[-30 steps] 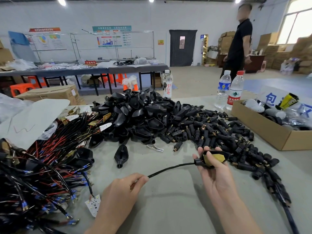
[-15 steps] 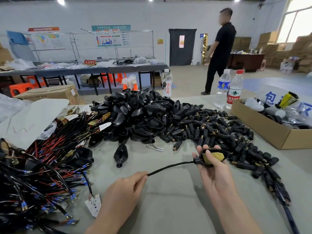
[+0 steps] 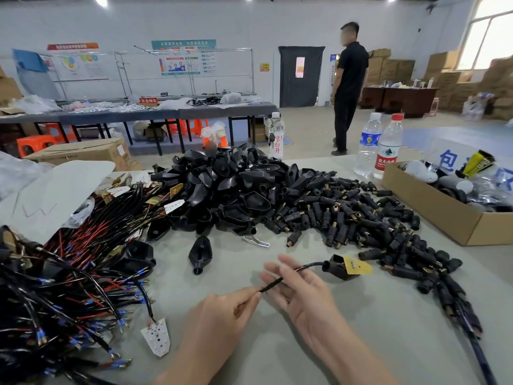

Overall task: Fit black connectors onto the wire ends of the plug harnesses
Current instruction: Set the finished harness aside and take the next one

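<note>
The left hand is pinching the harness cable; the right hand is lying released, the cable crossing its extended fingers.

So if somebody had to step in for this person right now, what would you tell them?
Left hand pinches the free end of the thin black harness cable.
Right hand is open, cable lying across its fingers; the black plug with the yellow board is just beyond them.
Small black brass-tipped connectors are piled behind on the grey table.
No connector shows on this cable yet: pick one and fit it.
</note>
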A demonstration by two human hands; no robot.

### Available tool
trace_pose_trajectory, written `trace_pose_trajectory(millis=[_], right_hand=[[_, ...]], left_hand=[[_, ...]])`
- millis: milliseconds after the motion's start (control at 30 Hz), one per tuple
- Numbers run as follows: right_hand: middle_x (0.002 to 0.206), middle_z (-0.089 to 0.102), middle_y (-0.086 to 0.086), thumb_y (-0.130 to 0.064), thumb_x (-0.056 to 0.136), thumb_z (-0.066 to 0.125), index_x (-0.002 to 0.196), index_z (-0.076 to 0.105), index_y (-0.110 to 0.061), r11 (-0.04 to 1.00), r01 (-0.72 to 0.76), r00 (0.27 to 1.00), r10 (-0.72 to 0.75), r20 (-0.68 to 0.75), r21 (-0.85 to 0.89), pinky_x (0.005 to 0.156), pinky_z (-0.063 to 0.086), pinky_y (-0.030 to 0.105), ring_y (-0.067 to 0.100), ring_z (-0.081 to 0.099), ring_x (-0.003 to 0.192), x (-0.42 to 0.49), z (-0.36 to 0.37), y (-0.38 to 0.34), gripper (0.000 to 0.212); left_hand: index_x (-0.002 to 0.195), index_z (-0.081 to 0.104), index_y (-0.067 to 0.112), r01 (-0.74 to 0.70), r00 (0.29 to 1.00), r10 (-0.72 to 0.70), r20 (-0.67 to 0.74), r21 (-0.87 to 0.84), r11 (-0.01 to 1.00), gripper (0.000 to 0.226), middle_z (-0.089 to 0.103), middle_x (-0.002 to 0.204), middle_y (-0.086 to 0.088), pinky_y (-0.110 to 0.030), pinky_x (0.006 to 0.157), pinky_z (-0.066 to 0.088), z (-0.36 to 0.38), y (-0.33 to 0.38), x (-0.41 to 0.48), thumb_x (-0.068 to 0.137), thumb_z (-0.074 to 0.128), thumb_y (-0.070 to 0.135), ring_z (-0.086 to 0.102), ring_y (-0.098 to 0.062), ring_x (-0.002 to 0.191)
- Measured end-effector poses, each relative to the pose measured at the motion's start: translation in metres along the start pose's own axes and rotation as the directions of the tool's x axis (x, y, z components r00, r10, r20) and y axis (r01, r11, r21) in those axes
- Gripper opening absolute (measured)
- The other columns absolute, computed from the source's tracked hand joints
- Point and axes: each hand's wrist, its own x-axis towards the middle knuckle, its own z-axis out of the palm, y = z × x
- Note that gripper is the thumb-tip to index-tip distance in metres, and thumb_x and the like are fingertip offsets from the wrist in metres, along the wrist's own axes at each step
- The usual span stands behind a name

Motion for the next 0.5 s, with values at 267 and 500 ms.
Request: trace_pose_trajectory(millis=[267, 500], right_hand=[[0.100, 0.075, 0.015, -0.008, 0.101, 0.051, 0.107, 0.062, -0.003, 0.972, 0.134, 0.987, -0.148, -0.062, -0.195, 0.071, 0.059, 0.025, 0.024, 0.073, 0.097, 0.008, -0.008, 0.001, 0.013], [0.074, 0.075, 0.014, -0.040, 0.104, 0.044, 0.092, 0.068, -0.010, 0.819, -0.033, 0.987, -0.063, -0.147, -0.573, 0.041, 0.046, 0.024, 0.021, 0.066, 0.051, -0.001, -0.009, -0.018, 0.039]], left_hand=[[0.085, 0.067, 0.035, -0.158, 0.950, 0.210, -0.230, 0.223, 0.962, 0.011, 0.061, 0.055, 0.006, -0.033, 0.039, 0.045, -0.001, 0.001, -0.001, 0.093, 0.064, 0.042, 0.058, -0.022, 0.048], [0.087, 0.072, 0.030, -0.079, 0.913, 0.176, -0.369, 0.264, 0.961, 0.032, 0.065, 0.073, 0.015, -0.028, 0.045, 0.050, -0.005, -0.005, 0.001, 0.092, 0.042, 0.041, 0.064, -0.013, 0.062]])
